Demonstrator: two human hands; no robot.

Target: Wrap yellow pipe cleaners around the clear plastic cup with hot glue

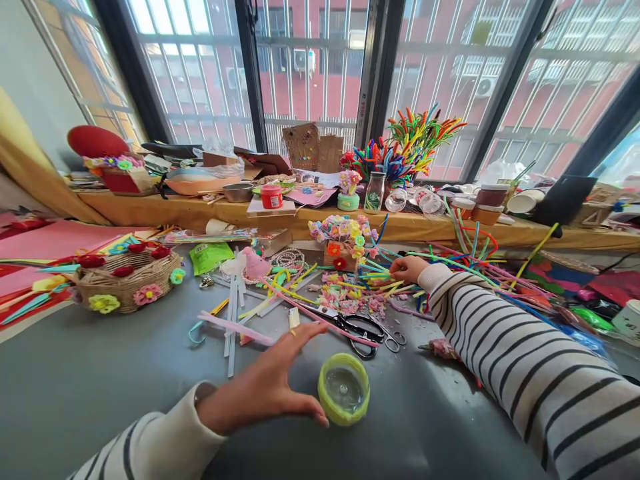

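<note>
My left hand (270,383) is open above the grey table, thumb and fingers spread wide, with nothing between them. Close to its thumb sits a round clear container (343,390) with a yellow-green fuzzy band wrapped around it; I see no clear contact. My right hand (409,269) reaches far forward, its bent fingers closed on a pipe cleaner in a loose bunch of green and yellow pipe cleaners (383,275). Black-handled scissors (363,328) and smaller metal scissors (394,339) lie between the hands. Clear glue sticks (232,327) and a pink strip (236,328) are left of them.
A woven basket with fuzzy flowers (133,283) stands at left. A flower-filled box (343,250) and small loose flowers (345,292) occupy the middle. Behind runs a crowded ledge (200,213) with a glass bottle (375,193), a red jar (271,197) and colourful pipe cleaners (425,143).
</note>
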